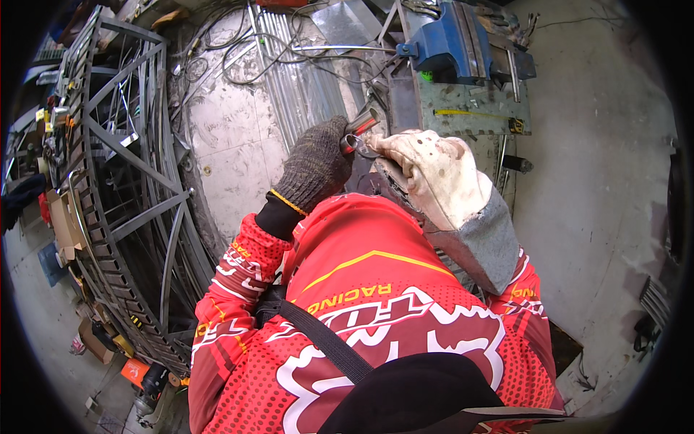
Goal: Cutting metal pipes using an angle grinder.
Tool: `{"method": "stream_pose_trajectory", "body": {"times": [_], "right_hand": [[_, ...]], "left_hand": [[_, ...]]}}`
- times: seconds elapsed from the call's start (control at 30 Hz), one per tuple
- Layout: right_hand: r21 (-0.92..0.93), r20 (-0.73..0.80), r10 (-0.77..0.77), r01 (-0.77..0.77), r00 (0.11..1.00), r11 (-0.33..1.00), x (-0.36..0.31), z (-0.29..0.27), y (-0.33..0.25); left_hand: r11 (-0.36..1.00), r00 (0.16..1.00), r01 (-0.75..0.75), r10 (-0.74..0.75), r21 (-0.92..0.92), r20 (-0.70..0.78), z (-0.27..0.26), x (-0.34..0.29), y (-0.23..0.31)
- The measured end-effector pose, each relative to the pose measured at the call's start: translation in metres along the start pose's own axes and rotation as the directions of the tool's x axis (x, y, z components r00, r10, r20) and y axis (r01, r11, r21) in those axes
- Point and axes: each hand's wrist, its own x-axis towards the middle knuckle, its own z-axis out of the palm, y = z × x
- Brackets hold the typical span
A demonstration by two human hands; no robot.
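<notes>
My left hand (318, 163), in a dark grey knit glove, is closed round short shiny metal tubes. One metal tube (363, 121) sticks out past the fingers toward the upper right, and the round open end of a second piece shows just below it. Close beside it, my right hand (426, 170) wears a thick off-white and grey leather work glove. Its fingertips pinch a small curved metal piece (366, 150) against or right next to the tubes; whether they touch is hard to tell. Both hands are in front of my chest, and the glove hides most of the right fingers.
A blue bench vise (455, 43) is mounted on a metal workbench (463, 119) at the upper right, with a yellow tape measure (515, 125) extended there. Long metal tubes (303, 94) and black cables lie ahead on the floor. A steel rack (137, 159) of bars stands left.
</notes>
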Motion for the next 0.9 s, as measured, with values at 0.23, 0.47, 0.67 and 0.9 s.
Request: {"method": "stream_pose_trajectory", "body": {"times": [0.23, 0.47, 0.67, 0.9], "right_hand": [[-0.104, -0.049, -0.034, 0.029, 0.998, 0.994, -0.015, 0.011, 0.011], [-0.066, 0.021, 0.020, -0.019, 1.000, 0.998, -0.018, 0.005, 0.011], [0.114, 0.047, 0.089, -0.094, 0.995, 0.989, -0.012, -0.010, 0.019], [0.757, 0.158, 0.237, -0.272, 0.959, 0.595, -0.043, 0.011, 0.041]], "left_hand": [[0.998, 0.998, -0.052, 0.053, 0.023, -0.032, 0.005, 0.000, -0.002], [1.000, 1.000, 0.024, -0.024, -0.003, 0.009, 0.002, 0.003, 0.000], [0.996, 0.999, 0.035, -0.031, -0.082, 0.042, 0.002, 0.001, 0.000], [0.820, 0.959, 0.148, 0.019, -0.552, 0.284, -0.007, 0.003, 0.002]]}}
